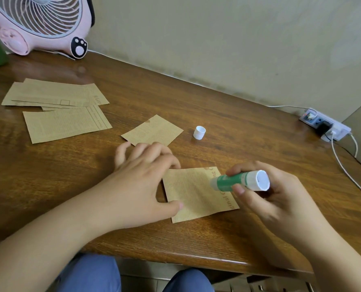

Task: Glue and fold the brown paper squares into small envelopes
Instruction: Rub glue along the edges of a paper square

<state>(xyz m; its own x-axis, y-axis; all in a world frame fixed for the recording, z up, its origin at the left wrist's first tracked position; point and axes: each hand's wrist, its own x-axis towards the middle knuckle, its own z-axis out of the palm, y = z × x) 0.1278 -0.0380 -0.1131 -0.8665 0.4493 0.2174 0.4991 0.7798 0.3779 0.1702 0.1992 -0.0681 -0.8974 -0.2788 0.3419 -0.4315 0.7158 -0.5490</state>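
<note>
Right now the brown paper square [196, 192] being worked on lies flat on the wooden desk [228, 114], close to its near edge. The left hand [141, 182] rests spread and empty over the square's left side, thumb pressing the lower left corner; its palm hides that edge of the paper, and its fingers [133, 150] are blurred at the tips. The right hand [268, 199] is closed around a green and white glue stick [238, 182], tilted with its uncapped end down on the square's right margin. Whether the glue actually touches the paper is hard to tell, since the tip is pale and soft in focus. Printed lettering runs along that margin, partly covered by the stick and unreadable.

Beyond the square, a second brown square [152, 131] lies on the desk, its near corner hidden behind the left fingers. Just to the right of that one stands the white cap [199, 132]. Far to the left of the square, several larger brown printed sheets [57, 108] overlap in a loose pile; how many is unclear. A pink desk fan [38, 24] sits at the far left corner, cut off by the frame. Far right of the square, a power strip [325, 127] sits by the wall, with white cables trailing away.
</note>
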